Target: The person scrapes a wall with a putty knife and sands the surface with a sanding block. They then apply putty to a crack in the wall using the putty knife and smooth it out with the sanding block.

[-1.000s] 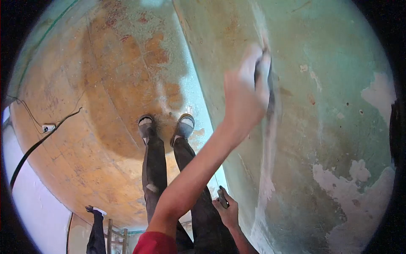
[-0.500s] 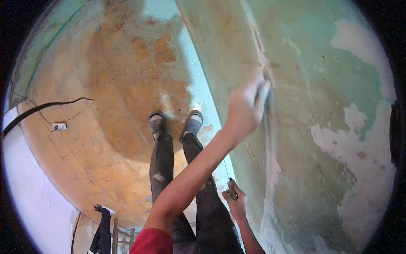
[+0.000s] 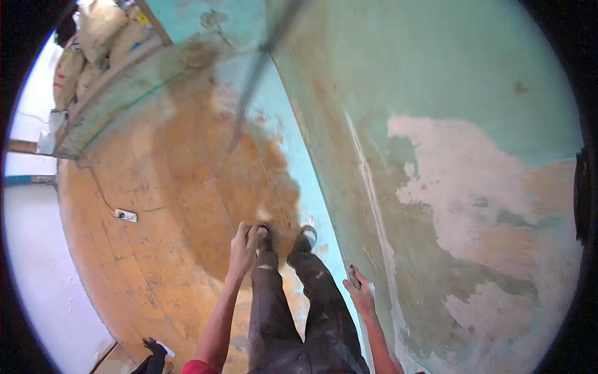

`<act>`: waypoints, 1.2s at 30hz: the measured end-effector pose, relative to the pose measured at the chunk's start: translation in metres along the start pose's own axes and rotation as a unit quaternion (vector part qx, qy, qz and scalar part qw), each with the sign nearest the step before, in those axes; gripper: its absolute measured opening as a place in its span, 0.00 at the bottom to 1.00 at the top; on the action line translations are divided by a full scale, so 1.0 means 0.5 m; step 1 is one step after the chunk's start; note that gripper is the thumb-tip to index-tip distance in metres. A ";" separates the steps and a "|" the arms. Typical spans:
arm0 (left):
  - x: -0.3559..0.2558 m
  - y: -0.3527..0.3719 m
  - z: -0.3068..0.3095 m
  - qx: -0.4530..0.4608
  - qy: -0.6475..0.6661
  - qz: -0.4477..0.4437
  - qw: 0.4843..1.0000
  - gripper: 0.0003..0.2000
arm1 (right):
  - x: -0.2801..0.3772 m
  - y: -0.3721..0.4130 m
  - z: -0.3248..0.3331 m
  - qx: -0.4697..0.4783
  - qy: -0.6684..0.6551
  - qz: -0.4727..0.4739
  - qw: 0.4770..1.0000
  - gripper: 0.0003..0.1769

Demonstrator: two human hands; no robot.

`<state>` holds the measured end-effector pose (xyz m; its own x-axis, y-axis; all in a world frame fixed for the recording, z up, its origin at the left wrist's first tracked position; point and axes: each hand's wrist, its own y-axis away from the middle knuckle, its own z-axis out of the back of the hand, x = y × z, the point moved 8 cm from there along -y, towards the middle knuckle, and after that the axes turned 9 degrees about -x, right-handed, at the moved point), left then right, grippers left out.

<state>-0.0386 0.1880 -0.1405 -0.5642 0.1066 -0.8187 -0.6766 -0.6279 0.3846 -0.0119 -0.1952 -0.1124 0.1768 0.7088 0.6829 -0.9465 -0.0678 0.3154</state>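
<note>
My left hand is over the floor beside my left foot, away from the wall. Its fingers are curled together, and whatever they may hold is hidden. Low at the right, close to the wall's base, my right hand is closed around a small dark-handled tool whose working end I cannot make out. The green wall carries a long pale filled crack running down past my right hand. Farther right is a broad whitish patch of filler.
A socket strip with a thin cord lies on the orange floor. Full sacks are piled at the upper left. A blurred dark strand hangs across the view. A dark-clothed limb shows at the lower left.
My left hand has come off the wall crack and moved down and left over the floor. The view has shifted, bringing the sacks in. My right hand keeps its grip on the tool.
</note>
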 end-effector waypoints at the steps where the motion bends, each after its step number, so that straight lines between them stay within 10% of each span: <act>1: 0.018 0.026 0.051 -0.032 -0.006 0.002 0.999 0.12 | -0.002 0.008 -0.001 0.031 -0.016 -0.061 0.998 0.35; 5: 0.234 0.223 0.211 -0.124 -0.078 0.120 0.982 0.17 | -0.084 0.073 0.033 0.123 0.149 -0.142 0.971 0.38; 8: 0.499 0.451 0.289 -0.077 -0.132 0.196 0.969 0.20 | -0.392 0.172 0.048 0.142 0.286 -0.142 0.937 0.35; 9: 0.459 0.537 0.334 -0.094 -0.151 0.209 0.962 0.21 | -0.533 0.218 -0.010 0.244 0.433 0.239 0.834 0.24; 10: 0.519 0.619 0.360 -0.069 -0.208 0.271 0.937 0.21 | -0.686 0.252 -0.027 0.229 0.398 0.081 0.885 0.31; 11: 0.595 0.696 0.376 -0.091 -0.209 0.264 0.937 0.22 | -0.564 0.239 0.055 0.304 0.338 0.018 0.891 0.12; 15: 0.638 0.820 0.469 -0.048 -0.174 0.402 0.898 0.24 | -0.562 0.265 0.053 0.316 0.265 -0.012 0.911 0.20; 17: 0.625 0.851 0.490 -0.106 -0.098 0.459 0.876 0.24 | -0.498 0.200 0.094 0.251 0.016 -0.169 0.953 0.19; 19: 0.646 0.866 0.515 -0.149 -0.019 0.482 0.863 0.23 | -0.468 0.089 0.017 0.317 0.282 -0.149 0.893 0.17; 20: 0.648 0.839 0.526 -0.164 0.024 0.476 0.864 0.20 | -0.391 0.025 -0.078 0.348 0.473 0.105 0.803 0.16; 21: 0.639 0.814 0.551 -0.164 -0.004 0.458 0.874 0.20 | -0.364 -0.011 -0.115 0.352 0.473 0.106 0.801 0.16; 22: 0.631 0.774 0.581 -0.163 -0.034 0.438 0.883 0.20 | -0.139 -0.031 -0.146 0.180 0.311 0.100 0.928 0.19; 28: 0.506 0.460 0.793 -0.253 -0.036 0.233 0.938 0.20 | 0.649 0.080 -0.295 0.231 0.168 0.194 0.938 0.29; 30: 0.397 0.363 0.814 -0.162 0.158 0.320 0.920 0.20 | 0.759 0.109 -0.354 0.239 0.066 0.217 0.944 0.30; 36: -0.018 0.092 0.812 0.059 0.270 0.188 0.942 0.20 | 1.068 0.221 -0.415 0.265 -0.048 0.194 0.943 0.32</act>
<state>-0.2568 0.4713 0.0580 -0.4733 -0.5343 -0.7004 -0.5428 -0.4493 0.7096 -0.0783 0.3217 0.1503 -0.1072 0.4928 0.8635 -0.6821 -0.6684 0.2967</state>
